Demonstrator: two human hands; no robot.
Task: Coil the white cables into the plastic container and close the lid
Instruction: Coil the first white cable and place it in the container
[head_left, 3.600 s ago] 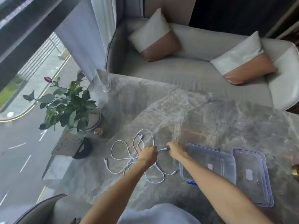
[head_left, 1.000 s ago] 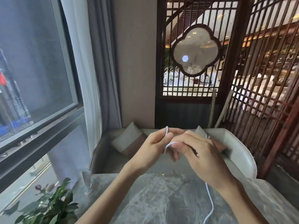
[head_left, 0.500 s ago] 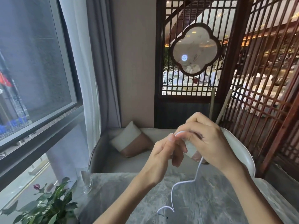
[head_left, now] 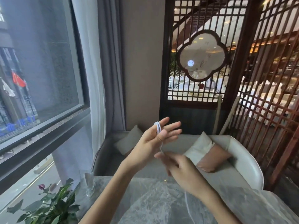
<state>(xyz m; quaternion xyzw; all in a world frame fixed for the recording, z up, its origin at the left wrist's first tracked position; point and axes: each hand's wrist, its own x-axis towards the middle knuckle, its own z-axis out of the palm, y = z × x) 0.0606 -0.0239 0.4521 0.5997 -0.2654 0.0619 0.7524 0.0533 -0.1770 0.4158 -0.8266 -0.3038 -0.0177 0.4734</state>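
A person is holding both bare hands up in the air above a grey marble table [head_left: 145, 199], seen from their own head. The left hand [head_left: 150, 141] is raised highest, palm turned towards the viewer, its fingers [head_left: 171, 127] stretched straight and slightly spread. A thin white cable [head_left: 158, 128] is sitting in a few tight loops around those straight fingers, near their base, so the hand is carrying the coil rather than clutching it. From the loops one strand is dropping down to the tips of the right hand [head_left: 182, 167], which is hovering just below and to the right, above the middle of the table. That hand is blurring with motion, so whether it is pinching the strand or only touching it cannot be told. A faint stretch of cable is hanging below the right wrist towards the table's near edge. A leafy plant [head_left: 53, 206] with a dark red bud is standing at the table's near-left corner, and a clear glass [head_left: 89, 183] is standing at its far-left corner. Beyond the far edge, a pale sofa [head_left: 242, 160] is carrying two cushions [head_left: 208, 154]. A large window [head_left: 40, 62] with a grey curtain [head_left: 97, 78] is filling the left side, and a dark wooden lattice screen [head_left: 202, 46] is standing behind the sofa.
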